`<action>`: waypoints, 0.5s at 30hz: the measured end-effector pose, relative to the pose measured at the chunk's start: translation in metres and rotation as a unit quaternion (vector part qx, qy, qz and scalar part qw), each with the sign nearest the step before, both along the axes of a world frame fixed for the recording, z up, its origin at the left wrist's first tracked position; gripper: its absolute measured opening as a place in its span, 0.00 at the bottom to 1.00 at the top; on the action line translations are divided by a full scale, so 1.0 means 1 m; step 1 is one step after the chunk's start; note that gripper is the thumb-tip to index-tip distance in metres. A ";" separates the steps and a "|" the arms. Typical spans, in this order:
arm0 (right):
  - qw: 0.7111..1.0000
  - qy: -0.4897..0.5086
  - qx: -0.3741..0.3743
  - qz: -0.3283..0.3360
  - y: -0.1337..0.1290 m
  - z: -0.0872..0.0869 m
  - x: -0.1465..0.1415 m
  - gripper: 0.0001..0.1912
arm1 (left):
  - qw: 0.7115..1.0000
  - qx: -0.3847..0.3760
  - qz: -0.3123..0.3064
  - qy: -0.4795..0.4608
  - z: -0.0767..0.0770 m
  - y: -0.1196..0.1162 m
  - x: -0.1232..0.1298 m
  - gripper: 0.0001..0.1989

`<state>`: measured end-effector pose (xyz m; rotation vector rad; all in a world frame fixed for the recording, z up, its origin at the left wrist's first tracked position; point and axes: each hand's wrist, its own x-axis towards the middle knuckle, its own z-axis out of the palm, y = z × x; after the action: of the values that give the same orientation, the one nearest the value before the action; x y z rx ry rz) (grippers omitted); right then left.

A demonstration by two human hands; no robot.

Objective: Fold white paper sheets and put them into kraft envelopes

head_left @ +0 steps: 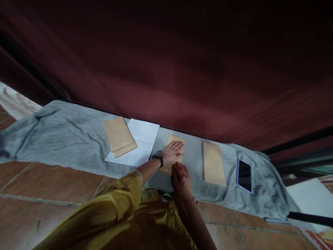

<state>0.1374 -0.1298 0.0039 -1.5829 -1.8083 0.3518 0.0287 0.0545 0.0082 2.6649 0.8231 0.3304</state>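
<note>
A brown paper envelope (pixel 170 139) lies in front of me on the grey cloth. My left hand (pixel 173 151) rests flat on its upper part, fingers stretched out, a black watch on the wrist. At the envelope's near right corner, my right hand (pixel 181 180) is closed, with its fingers bent and pressed together over the edge. That hand hides the corner. To the right is a pile of brown envelopes (pixel 214 163). More brown envelopes (pixel 118 133) overlap at the left, on top of a creased white sheet of paper (pixel 144 133).
The grey cloth (pixel 70 135) covers a long, narrow surface. A phone (pixel 244 176) lies on its right part. Dark red fabric (pixel 166 80) hangs along the far edge. Tiled floor (pixel 54 184) shows on the near side, with white paper (pixel 312 196) at the far right.
</note>
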 end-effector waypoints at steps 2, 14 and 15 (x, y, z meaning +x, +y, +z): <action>1.000 0.001 -0.001 -0.002 0.000 0.003 0.000 0.22 | 1.000 -0.003 -0.017 0.002 -0.002 -0.005 -0.004 0.30; 1.000 0.004 -0.003 0.011 -0.005 -0.007 0.003 0.13 | 0.997 -0.009 -0.079 -0.023 0.003 -0.060 -0.045 0.27; 1.000 0.003 -0.003 0.012 -0.006 -0.009 0.003 0.13 | 0.996 -0.006 -0.083 -0.024 0.004 -0.065 -0.048 0.27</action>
<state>0.1405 -0.1360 -0.0056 -1.5638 -1.8242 0.3732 -0.0196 -0.0106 0.0127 2.6799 0.5823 0.3459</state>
